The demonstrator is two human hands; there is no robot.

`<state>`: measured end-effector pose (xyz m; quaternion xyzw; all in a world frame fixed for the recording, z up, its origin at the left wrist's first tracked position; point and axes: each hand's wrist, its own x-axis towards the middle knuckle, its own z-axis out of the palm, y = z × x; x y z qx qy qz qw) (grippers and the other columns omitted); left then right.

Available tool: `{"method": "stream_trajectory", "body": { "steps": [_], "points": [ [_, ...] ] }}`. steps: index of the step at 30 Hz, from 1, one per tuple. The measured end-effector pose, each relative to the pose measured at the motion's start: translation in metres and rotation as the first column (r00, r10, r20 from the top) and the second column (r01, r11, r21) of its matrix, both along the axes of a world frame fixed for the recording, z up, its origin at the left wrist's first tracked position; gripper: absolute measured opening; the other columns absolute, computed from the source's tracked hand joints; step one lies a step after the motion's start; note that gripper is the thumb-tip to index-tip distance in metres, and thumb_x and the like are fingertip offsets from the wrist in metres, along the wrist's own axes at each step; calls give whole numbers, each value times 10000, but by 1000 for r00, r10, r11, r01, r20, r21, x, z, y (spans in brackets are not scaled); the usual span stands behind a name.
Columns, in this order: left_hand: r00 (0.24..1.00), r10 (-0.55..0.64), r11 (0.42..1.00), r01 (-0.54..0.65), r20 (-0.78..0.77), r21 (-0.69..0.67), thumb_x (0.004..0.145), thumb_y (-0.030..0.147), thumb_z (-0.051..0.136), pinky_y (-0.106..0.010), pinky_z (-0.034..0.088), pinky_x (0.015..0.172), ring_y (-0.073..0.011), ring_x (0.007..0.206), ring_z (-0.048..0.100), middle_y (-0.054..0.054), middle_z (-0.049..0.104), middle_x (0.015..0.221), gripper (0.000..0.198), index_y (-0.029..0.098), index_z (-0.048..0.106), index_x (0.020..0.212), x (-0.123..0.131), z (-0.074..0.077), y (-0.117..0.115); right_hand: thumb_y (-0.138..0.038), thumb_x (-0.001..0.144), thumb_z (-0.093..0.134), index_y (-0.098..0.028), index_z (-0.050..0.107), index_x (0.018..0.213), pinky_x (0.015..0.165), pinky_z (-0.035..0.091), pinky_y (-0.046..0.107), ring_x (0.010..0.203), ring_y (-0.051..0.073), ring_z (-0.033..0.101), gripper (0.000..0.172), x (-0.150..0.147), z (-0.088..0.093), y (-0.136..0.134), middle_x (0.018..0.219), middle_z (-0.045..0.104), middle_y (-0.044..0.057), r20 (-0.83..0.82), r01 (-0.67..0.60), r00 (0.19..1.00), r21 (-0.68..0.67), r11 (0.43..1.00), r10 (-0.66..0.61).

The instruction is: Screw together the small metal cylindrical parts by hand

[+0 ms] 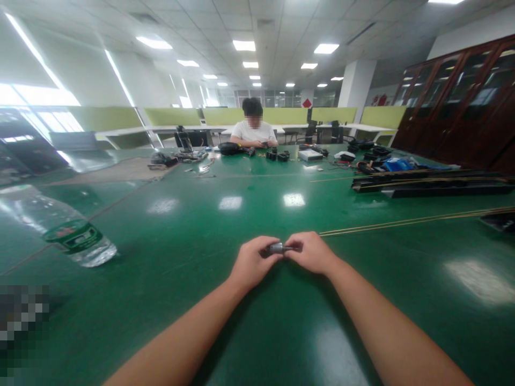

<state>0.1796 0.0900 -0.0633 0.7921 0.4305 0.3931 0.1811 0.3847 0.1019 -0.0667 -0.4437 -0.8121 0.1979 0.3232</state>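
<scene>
Just above the green table (193, 214), my left hand (252, 262) grips a small silvery cylindrical part (277, 248) between thumb and fingers. My right hand (311, 253) is closed close beside it, pinching a thin dark piece (290, 248) at the right end of the cylinder. Both hands nearly meet at the middle. The fingers hide much of what they hold, so its exact kind is too small to tell.
A clear water bottle (76, 238) is at the left. Thin brass-coloured rods (382, 223) and long black bars (426, 185) extend at the right. Electronic parts (277, 155) line the far side, where a person in a white shirt (254, 132) sits.
</scene>
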Motion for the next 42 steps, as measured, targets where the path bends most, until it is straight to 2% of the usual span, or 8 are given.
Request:
{"method": "stream_trajectory", "body": {
  "steps": [19, 33, 42],
  "points": [
    [999, 44, 999, -44, 11, -7, 743, 220, 761, -305, 533, 836, -186, 903, 655, -17, 712, 1013, 284, 241, 701, 1020, -1, -1, 1, -229, 753, 674, -208, 746, 843, 669, 439, 255, 705, 158, 635, 117, 7, 6, 1, 781, 729, 16, 18, 19, 1000, -41, 999, -18],
    [995, 90, 996, -89, 31, -28, 724, 201, 778, -286, 538, 803, -168, 874, 651, -5, 714, 1002, 314, 247, 701, 1025, -1, -1, 2, -222, 751, 667, -204, 745, 855, 657, 445, 259, 685, 157, 630, 132, 12, 6, 1, 768, 725, 19, 22, 53, 998, -30, 998, -52],
    [993, 102, 994, -99, 53, -43, 719, 219, 762, -309, 556, 778, -185, 845, 656, -34, 719, 988, 297, 224, 710, 1012, 0, 1, 1, -230, 762, 655, -202, 746, 862, 647, 452, 258, 675, 155, 630, 138, 13, 6, 2, 765, 724, 20, 41, 73, 997, -37, 997, -72]
  ]
}}
